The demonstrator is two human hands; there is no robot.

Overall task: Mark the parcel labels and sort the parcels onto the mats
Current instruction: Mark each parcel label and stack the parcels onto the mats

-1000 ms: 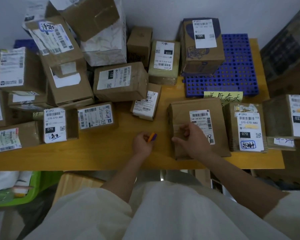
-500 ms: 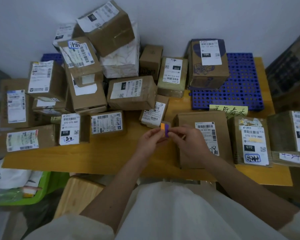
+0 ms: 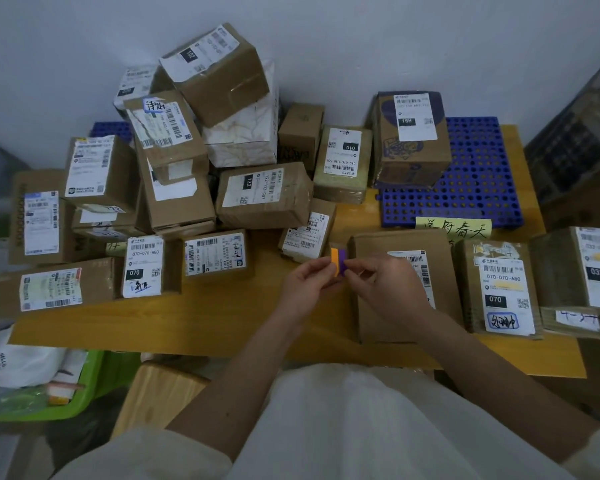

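**Q:** What are your hands doing?

**Me:** Both are on the marker [image 3: 338, 261], the short orange-and-purple one. My left hand [image 3: 307, 285] pinches the orange end, my right hand [image 3: 385, 284] pinches the purple end, fingers curled round it. I'd judge I'm pulling the cap off, so the marking step is only starting.

**Q:** Which parcel gets the mark?

**Me:** Most likely the flat brown parcel [image 3: 400, 282] lying directly under my right hand, near the front edge of the bench [image 3: 187, 323]. Its label [image 3: 413, 268] faces up, though my hand hides part of it, so I can't tell whether anything is written there yet. The parcel to its right [image 3: 497, 289] already carries a blue scribble at the bottom of its label.

**Q:** What does the next move need?

**Me:** One hand must keep the cap, the other bring the tip down onto the white of the label, clear of the barcode. Then the parcel goes to a mat.

**Q:** Is there room?

**Me:** The blue mat [image 3: 478, 181] behind that parcel has open grid on its right half; a printed box [image 3: 411, 140] sits on its left corner. Left of the parcel there is a bare strip of bench along the front edge. Beyond it the pile [image 3: 194, 150] is stacked high and tilted, so I'd keep my elbow away from it.
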